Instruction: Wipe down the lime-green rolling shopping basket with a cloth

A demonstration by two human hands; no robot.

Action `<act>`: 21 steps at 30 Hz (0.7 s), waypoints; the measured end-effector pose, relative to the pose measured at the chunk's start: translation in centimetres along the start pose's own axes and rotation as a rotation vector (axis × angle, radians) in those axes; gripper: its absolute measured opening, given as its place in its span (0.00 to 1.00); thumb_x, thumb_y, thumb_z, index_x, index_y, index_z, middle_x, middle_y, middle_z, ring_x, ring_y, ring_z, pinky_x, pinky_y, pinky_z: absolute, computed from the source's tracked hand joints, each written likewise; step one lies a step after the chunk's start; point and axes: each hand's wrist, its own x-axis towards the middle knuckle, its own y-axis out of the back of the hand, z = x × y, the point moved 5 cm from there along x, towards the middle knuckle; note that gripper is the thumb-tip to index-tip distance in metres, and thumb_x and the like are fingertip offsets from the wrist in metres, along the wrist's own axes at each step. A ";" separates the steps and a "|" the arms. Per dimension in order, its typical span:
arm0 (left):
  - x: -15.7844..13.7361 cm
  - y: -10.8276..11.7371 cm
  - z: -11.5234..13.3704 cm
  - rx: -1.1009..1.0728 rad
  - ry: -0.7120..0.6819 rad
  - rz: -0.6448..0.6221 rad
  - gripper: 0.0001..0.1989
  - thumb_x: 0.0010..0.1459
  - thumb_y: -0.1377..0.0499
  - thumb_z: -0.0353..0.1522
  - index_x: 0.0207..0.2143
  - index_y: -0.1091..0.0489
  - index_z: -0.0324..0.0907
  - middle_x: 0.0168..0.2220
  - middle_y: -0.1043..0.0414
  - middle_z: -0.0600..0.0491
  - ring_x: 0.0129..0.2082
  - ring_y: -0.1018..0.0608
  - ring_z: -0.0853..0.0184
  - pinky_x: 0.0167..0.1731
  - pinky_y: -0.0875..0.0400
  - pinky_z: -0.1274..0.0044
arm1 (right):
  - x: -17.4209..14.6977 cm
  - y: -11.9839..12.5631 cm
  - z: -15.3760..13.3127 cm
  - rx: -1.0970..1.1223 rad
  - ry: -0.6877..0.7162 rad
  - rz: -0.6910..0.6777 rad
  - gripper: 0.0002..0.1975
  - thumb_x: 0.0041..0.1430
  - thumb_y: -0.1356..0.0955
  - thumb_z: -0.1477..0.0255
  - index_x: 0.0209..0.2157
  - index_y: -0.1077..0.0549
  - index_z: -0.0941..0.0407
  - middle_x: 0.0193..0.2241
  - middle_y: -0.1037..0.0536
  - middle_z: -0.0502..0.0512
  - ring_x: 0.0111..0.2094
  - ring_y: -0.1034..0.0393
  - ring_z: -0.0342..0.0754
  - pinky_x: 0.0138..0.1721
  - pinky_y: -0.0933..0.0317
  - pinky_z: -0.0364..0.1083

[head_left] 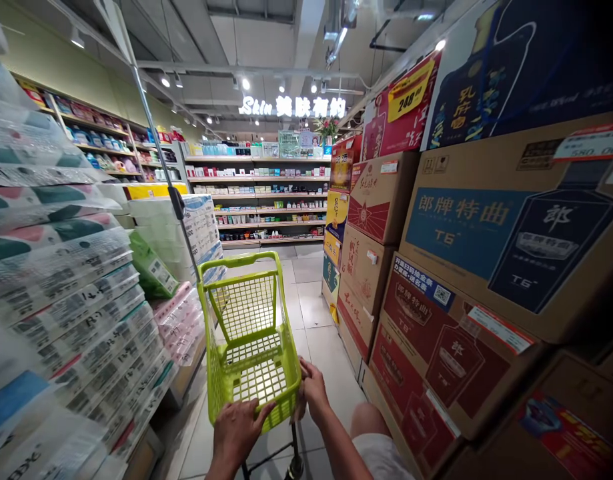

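A lime-green plastic shopping cart with a grid-patterned basket stands in front of me, and nothing shows lying in the basket. Its near rim is under my left hand, whose fingers curl over the edge with the thumb stretched to the right. At the basket's near right corner is my right hand, with its fingers drawn together. A small tan item hangs just below those fingers, too blurred to name. Whether the right hand grips that item or the cart's rim is unclear.
Stacked wrapped paper packs line the left side, with a metal pole rising by them. Liquor cartons are piled high on the right. A tiled aisle leads to shelves of small goods.
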 end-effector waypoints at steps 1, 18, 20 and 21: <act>0.0 0.0 0.2 0.005 -0.003 0.000 0.29 0.68 0.58 0.50 0.36 0.21 0.48 0.39 0.17 0.48 0.45 0.19 0.56 0.49 0.35 0.67 | 0.4 0.1 -1.0 0.016 -0.002 0.008 0.23 0.44 0.34 0.74 0.44 0.18 0.55 0.46 0.19 0.60 0.49 0.23 0.58 0.48 0.27 0.53; 0.6 0.2 4.9 0.033 0.037 -0.010 0.35 0.68 0.61 0.52 0.39 0.20 0.43 0.37 0.18 0.43 0.42 0.19 0.55 0.47 0.35 0.66 | -2.6 2.4 -1.5 -0.133 -0.070 0.224 0.32 0.45 0.38 0.82 0.53 0.23 0.59 0.52 0.25 0.61 0.54 0.29 0.50 0.57 0.35 0.45; 0.8 0.2 5.3 0.028 0.045 -0.025 0.34 0.68 0.61 0.52 0.39 0.20 0.43 0.36 0.18 0.43 0.42 0.19 0.55 0.47 0.35 0.66 | -4.2 2.9 -1.9 -0.203 -0.010 0.258 0.31 0.49 0.41 0.82 0.55 0.24 0.59 0.51 0.25 0.61 0.55 0.30 0.49 0.59 0.37 0.46; 0.8 0.3 5.3 0.018 0.041 -0.043 0.34 0.68 0.60 0.52 0.38 0.20 0.43 0.36 0.18 0.43 0.42 0.19 0.55 0.47 0.34 0.66 | -4.8 3.1 -2.4 -0.244 0.055 0.263 0.31 0.51 0.41 0.83 0.56 0.25 0.58 0.52 0.26 0.61 0.56 0.31 0.49 0.61 0.39 0.47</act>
